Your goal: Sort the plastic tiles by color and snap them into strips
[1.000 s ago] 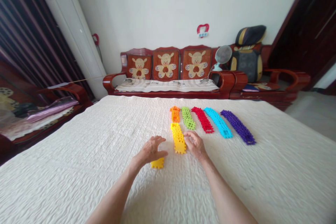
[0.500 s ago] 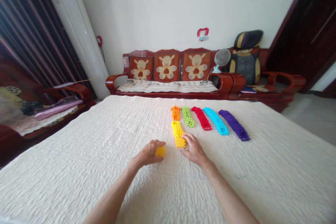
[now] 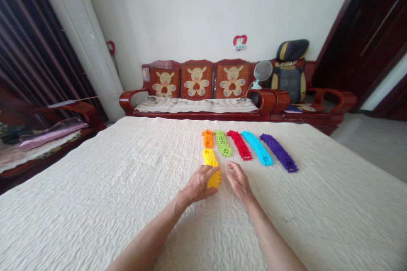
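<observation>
My left hand (image 3: 199, 184) has its thumb and fingers around a yellow toothed plastic block (image 3: 214, 180), which lies at the near end of a strip of yellow blocks (image 3: 210, 158). The fingers hide part of that joint, so I cannot tell whether the pieces interlock. Just to the right, my right hand (image 3: 238, 182) is over the cloth with its fingers apart and holds nothing. Beyond the yellow strip is a shorter orange strip (image 3: 207, 139). Rows of green (image 3: 223, 144), red (image 3: 240, 145), light blue (image 3: 257, 148) and purple blocks (image 3: 279, 152) fan out rightward.
A cream quilted cloth (image 3: 127, 190) covers the wide surface under the blocks. Behind its far edge stands a wooden sofa (image 3: 197, 115) with bear cushions, and a small fan (image 3: 263, 71) is near its right arm. A padded chair (image 3: 288, 82) stands farther right.
My left hand has carried its yellow block rightward to the near end of the yellow strip. My right hand has come off the strip and opened. The view has shifted slightly right.
</observation>
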`<move>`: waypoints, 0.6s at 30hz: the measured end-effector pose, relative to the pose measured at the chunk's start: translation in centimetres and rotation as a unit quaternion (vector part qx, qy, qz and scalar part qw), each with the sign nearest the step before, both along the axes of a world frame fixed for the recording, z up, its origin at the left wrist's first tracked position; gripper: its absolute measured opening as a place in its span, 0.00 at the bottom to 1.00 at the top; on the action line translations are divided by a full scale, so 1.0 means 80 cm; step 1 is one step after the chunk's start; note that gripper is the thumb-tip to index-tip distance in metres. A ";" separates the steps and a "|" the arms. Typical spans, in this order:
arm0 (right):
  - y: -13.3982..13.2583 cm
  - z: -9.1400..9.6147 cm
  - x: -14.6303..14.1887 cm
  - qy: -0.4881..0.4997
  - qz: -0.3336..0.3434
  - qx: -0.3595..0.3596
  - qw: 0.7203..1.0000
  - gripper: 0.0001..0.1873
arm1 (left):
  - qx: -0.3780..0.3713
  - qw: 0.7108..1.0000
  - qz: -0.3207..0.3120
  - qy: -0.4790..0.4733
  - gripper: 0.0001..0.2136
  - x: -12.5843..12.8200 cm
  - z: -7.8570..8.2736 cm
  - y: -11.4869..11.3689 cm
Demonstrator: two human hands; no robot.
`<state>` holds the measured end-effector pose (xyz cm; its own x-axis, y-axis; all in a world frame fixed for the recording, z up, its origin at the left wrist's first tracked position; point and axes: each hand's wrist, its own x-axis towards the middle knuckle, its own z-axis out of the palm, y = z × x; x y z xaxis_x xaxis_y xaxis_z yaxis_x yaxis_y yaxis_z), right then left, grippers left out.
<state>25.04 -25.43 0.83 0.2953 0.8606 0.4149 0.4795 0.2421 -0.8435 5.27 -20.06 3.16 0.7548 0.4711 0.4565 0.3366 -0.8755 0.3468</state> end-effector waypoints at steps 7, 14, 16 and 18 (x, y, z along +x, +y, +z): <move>-0.007 0.011 -0.014 -0.114 0.066 0.002 0.991 0.21 | -0.033 0.996 0.067 -0.041 0.30 -0.022 -0.010 0.014; 0.000 0.002 -0.016 -0.170 0.048 0.001 0.984 0.19 | -0.055 0.988 0.127 -0.062 0.18 -0.025 -0.028 0.016; 0.001 0.000 -0.016 -0.176 0.047 0.002 0.983 0.18 | -0.037 0.989 0.123 -0.067 0.18 -0.020 -0.033 0.015; 0.001 -0.001 -0.017 -0.178 0.046 0.005 0.983 0.19 | -0.029 0.989 0.120 -0.076 0.18 -0.017 -0.037 0.015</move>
